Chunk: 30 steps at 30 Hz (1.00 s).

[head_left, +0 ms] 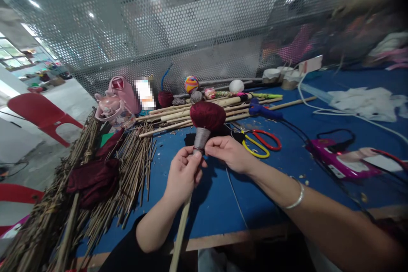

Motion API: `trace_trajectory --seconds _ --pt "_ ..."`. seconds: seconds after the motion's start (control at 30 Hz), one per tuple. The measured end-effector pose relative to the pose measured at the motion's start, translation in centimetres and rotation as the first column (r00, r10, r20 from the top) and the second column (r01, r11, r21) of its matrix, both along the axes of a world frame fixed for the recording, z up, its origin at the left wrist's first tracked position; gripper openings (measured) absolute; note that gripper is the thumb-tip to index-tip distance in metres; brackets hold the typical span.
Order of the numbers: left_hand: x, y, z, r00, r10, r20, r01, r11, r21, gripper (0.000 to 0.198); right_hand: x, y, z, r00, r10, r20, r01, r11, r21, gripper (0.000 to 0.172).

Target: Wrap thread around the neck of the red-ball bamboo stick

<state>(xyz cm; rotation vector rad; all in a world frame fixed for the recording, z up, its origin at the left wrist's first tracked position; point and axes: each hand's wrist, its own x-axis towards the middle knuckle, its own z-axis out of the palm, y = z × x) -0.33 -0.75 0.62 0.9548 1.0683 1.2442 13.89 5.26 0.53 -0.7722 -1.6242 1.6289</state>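
Note:
A wooden stick [180,231] with a rounded, dark red cloth-covered head [208,115] stands tilted in front of me. Grey cord [202,137] is wound in a tight band around the neck below that head. My left hand [185,172] is closed around the stick just under the band, its thumb pressed at the lower windings. Close on the right side of the band, my right hand [228,153] pinches the cord between thumb and fingers. A thin strand [235,197] hangs below the right hand over the blue table [270,191].
Red-and-yellow-handled scissors [262,142] and a blue glue gun [266,110] lie right of the head. A magenta box [344,159] with cables sits farther right. Bundled twigs [127,174] and dark red cloth [95,178] cover the left. Sticks, yarn balls and a perforated metal screen [191,29] are behind.

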Motion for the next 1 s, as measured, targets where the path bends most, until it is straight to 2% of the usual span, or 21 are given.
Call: trace_trajectory --seconds 0.13,0.23,0.3,0.37,0.43,0.5,0.6,0.67,0.8,1.0 --pt "-0.3 -0.2 0.3 0.995 -0.035 0.091 0.034 0.999 0.014 0.037 -0.2 0.1 -0.5 0.995 0.045 -0.086 -0.057 0.988 -0.141 0.028" --pt "-0.5 -0.2 0.4 0.984 -0.099 0.145 0.096 0.995 0.032 0.055 -0.4 0.2 -0.8 0.978 0.104 -0.182 -0.147 0.96 -0.237 0.035" --pt "-0.6 0.0 0.3 0.971 -0.16 0.175 0.16 0.987 0.018 0.064 -0.5 0.4 -1.0 0.964 0.13 -0.231 -0.19 0.947 -0.259 0.041" --pt "-0.6 0.3 0.1 0.962 -0.213 0.172 0.222 0.974 -0.035 0.062 -0.6 0.5 -1.3 0.967 0.098 -0.234 -0.16 0.952 -0.26 0.037" --pt "-0.6 0.6 -0.3 0.976 -0.195 0.094 0.205 0.973 -0.11 0.058 -0.7 0.6 -1.6 0.983 0.044 -0.176 -0.09 0.96 -0.264 0.032" --pt "-0.6 0.8 -0.8 0.991 -0.097 -0.091 0.086 0.989 -0.118 0.055 -0.8 0.7 -1.6 0.993 0.005 -0.115 -0.035 0.964 -0.264 0.031" --pt "-0.4 0.8 -1.3 0.929 0.073 -0.364 -0.063 0.997 0.039 0.046 -0.9 0.6 -1.4 0.995 -0.019 -0.098 -0.005 0.972 -0.235 0.03" --pt "-0.4 0.8 -1.4 0.897 0.125 -0.425 -0.09 0.991 0.103 0.037 -1.0 0.5 -1.4 0.995 -0.024 -0.097 0.002 0.976 -0.216 0.03" --pt "-0.4 0.8 -1.5 0.916 0.103 -0.388 -0.077 0.994 0.081 0.033 -1.1 0.6 -1.6 0.997 -0.001 -0.082 -0.015 0.981 -0.193 0.031" --pt "0.1 0.6 -1.3 0.99 0.037 -0.139 -0.029 0.998 0.057 0.029 -0.1 1.1 -1.4 0.988 0.111 -0.105 -0.12 0.989 -0.082 0.032"
